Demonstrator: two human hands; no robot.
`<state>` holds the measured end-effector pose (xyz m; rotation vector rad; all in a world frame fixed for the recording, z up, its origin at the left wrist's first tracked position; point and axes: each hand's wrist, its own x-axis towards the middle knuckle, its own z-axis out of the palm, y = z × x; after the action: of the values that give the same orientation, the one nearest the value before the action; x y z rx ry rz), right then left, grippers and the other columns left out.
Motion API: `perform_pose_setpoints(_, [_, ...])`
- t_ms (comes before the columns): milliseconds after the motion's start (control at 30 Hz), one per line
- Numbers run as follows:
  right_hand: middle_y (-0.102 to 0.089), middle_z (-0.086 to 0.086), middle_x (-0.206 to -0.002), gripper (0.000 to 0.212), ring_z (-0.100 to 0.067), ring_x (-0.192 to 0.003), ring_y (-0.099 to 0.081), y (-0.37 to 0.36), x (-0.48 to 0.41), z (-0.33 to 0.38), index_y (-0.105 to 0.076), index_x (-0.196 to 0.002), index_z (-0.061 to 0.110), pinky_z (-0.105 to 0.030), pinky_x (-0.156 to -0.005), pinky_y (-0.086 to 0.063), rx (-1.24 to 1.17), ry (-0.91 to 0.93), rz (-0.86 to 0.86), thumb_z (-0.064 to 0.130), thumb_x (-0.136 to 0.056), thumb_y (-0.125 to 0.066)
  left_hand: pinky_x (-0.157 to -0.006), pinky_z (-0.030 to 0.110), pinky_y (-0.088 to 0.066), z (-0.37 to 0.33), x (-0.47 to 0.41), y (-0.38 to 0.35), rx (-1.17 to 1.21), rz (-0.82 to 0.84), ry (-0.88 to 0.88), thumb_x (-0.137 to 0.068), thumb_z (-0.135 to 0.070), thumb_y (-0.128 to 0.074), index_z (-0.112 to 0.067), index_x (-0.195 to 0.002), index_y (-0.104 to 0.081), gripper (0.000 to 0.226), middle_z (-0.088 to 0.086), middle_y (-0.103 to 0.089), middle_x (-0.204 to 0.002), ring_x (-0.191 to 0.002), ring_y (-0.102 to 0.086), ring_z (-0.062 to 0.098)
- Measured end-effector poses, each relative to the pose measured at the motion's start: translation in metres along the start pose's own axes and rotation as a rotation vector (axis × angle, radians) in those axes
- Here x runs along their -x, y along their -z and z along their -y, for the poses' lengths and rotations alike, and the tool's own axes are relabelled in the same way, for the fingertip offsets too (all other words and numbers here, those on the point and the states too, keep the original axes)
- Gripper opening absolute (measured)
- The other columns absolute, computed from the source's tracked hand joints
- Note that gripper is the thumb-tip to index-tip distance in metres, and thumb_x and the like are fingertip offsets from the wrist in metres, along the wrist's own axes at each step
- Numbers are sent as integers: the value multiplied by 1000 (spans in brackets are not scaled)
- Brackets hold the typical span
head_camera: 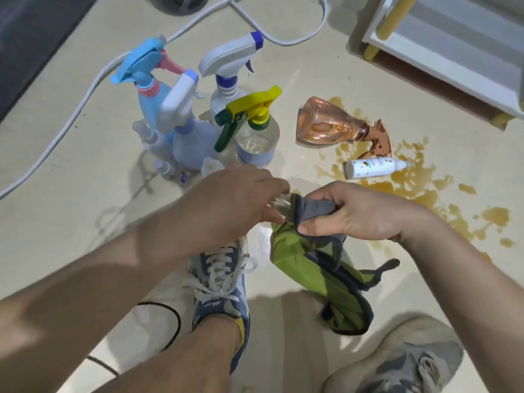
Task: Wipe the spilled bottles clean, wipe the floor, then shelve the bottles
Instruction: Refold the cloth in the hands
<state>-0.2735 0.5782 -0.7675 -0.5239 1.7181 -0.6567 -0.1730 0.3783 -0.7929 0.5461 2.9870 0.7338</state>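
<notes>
While cloth (313, 209) wraps clear bottle (281, 205), left hand (231, 198) holds it crosswise

Floor (85, 154) – glossy smooth tile, amber spill (419, 191) wet-shiny. Pink bottle (326, 123) – clear glossy plastic. White bottle (371, 167) matt plastic. Cloth (312, 265) – soft green/grey fabric.

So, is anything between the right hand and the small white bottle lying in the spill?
Nothing solid. Only floor wet with the brown spill separates the right hand, which grips the cloth, from the white bottle. The tipped pink bottle lies beyond it. The left hand holds a clear bottle.
</notes>
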Motion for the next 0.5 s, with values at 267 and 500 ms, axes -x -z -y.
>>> perform_pose_setpoints(267, [-69,2,-87,33,-10,-79,-64,-21,-3,-24,-63,-102,12,-27,-67,-50,-64,255,-494,37,-81,-68,-61,27,-41,-17,7,-4,943,136,828,-98,-46,-38,-16,-76,-59,43,-9,-52,-56,-54,-46,11])
perform_pose_setpoints(500, [-66,14,-91,31,-2,-78,-59,-82,-42,13,-57,-123,12,-21,-71,-46,-554,262,-988,29,-104,-39,-80,51,-52,-45,-10,-27,962,-54,871,-93,-53,-40,-28,-78,-58,34,-9,-60,-66,-67,-57,20])
